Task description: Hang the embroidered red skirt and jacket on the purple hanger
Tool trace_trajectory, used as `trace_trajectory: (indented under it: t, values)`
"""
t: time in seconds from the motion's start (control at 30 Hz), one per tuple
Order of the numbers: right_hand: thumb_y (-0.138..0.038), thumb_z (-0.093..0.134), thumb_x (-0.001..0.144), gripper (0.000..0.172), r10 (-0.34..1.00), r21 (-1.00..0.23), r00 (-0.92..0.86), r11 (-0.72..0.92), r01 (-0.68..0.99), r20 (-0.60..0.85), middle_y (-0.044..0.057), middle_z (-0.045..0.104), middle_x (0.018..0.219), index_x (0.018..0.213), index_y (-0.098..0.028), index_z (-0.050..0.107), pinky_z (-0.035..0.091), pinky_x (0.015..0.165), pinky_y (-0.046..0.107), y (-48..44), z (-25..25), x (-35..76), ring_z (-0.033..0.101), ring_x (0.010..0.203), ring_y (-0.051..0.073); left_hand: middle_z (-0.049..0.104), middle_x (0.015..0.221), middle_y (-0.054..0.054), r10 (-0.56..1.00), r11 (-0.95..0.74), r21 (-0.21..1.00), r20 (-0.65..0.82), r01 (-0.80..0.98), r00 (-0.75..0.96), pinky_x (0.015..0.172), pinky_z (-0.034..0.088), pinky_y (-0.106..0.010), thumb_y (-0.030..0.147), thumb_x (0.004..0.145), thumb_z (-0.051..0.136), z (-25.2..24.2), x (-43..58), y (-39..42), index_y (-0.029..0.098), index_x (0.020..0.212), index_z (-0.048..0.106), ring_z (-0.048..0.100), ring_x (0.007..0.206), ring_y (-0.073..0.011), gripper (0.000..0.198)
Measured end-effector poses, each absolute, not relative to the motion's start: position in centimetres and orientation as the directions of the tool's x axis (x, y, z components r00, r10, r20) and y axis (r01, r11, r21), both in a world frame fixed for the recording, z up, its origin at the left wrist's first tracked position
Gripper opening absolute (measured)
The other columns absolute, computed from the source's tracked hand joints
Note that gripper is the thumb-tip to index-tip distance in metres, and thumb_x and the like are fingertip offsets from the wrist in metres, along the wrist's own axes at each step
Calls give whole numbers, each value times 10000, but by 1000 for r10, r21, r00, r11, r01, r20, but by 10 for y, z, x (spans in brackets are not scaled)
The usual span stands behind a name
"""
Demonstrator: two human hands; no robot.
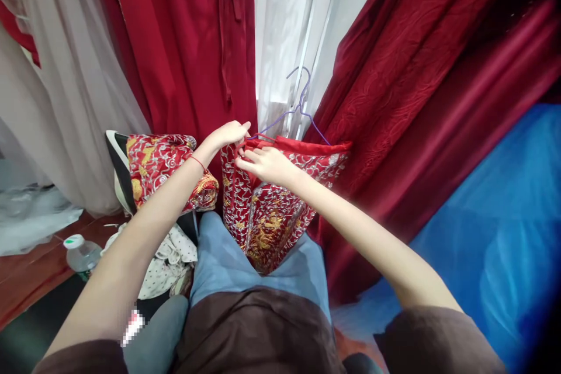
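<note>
A red garment with gold and silver embroidery [267, 210] hangs on a purple wire hanger [298, 108] over my knees. My left hand [230, 133] pinches the garment's top edge at its left corner, where the hanger's arm ends. My right hand [265, 163] is closed on the same top edge just to the right of it, fingers curled into the fabric. Both hands nearly touch. The hanger's hook points up in front of a white curtain [289, 29].
A second embroidered red piece [162, 166] lies folded on a chair to the left, above spotted white cloth [169, 263]. A plastic bottle [81, 254] stands on the wooden floor at the left. Red curtains [416, 99] and blue plastic sheeting [504, 234] fill the right.
</note>
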State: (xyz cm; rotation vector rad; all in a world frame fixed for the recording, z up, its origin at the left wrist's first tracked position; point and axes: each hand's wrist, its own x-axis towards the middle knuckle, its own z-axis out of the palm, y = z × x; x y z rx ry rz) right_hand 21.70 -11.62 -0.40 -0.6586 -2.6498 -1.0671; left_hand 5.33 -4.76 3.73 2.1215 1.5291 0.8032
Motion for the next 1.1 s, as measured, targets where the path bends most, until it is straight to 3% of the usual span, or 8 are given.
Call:
trace_trajectory:
  t: [0.17,0.33,0.43,0.53,0.7,0.8,0.9,1.1]
  values:
    - [-59,296,987,522,517,595,-821,590,546,242,152,707,1120,1479,-206,391,379,623,303,-114,-22,210,654,774,190,609,446,-42,962,-268,676,146,686,232,718,506,-261,352,965,300,38,55,-50,107,809,762,647,527,-184,546]
    - [-83,315,975,383,552,470,-805,664,581,216,136,714,930,1252,-108,578,345,614,299,-123,-21,214,619,727,185,598,450,-40,941,-338,624,200,704,274,745,514,-250,306,932,323,38,48,-55,117,701,738,638,539,-171,511]
    - [-169,501,933,167,549,182,-820,800,572,165,90,699,842,1003,-119,644,359,612,277,-146,-3,231,583,679,145,546,413,-32,937,-331,641,133,693,324,764,526,-259,296,927,310,40,46,-50,127,631,685,628,497,-161,507]
    - [-245,560,928,129,559,-305,-810,814,494,179,15,648,701,880,-145,626,421,616,244,-152,32,239,561,622,104,562,427,-34,934,-337,635,131,695,334,760,527,-267,313,900,362,39,44,-44,153,612,654,646,517,-172,440]
    - [-288,561,943,199,754,-686,-312,656,316,578,-7,646,770,1115,-189,558,520,699,239,-88,79,232,641,722,120,577,428,-51,929,-354,609,141,710,342,792,535,-294,328,858,389,39,43,-46,180,514,579,654,534,-184,420]
    - [-238,620,891,323,812,-732,-178,579,360,555,-16,635,715,1191,-178,513,549,675,306,-58,73,233,633,636,153,545,407,-48,915,-385,589,142,711,378,824,532,-293,288,858,347,40,42,-52,193,449,515,631,503,-163,453]
    - [-223,559,909,167,806,-675,-211,582,453,554,-15,634,649,1067,-171,576,555,657,333,-68,45,243,611,554,154,549,431,-43,901,-412,578,143,704,410,824,526,-307,262,846,360,40,41,-56,182,462,540,626,497,-156,431]
    - [-281,497,950,275,903,-628,-327,429,650,278,26,669,597,709,-183,587,538,656,287,-120,-14,258,633,534,150,679,605,-25,905,-420,525,176,740,388,731,498,-281,261,767,533,38,33,-56,157,993,785,688,632,-182,354]
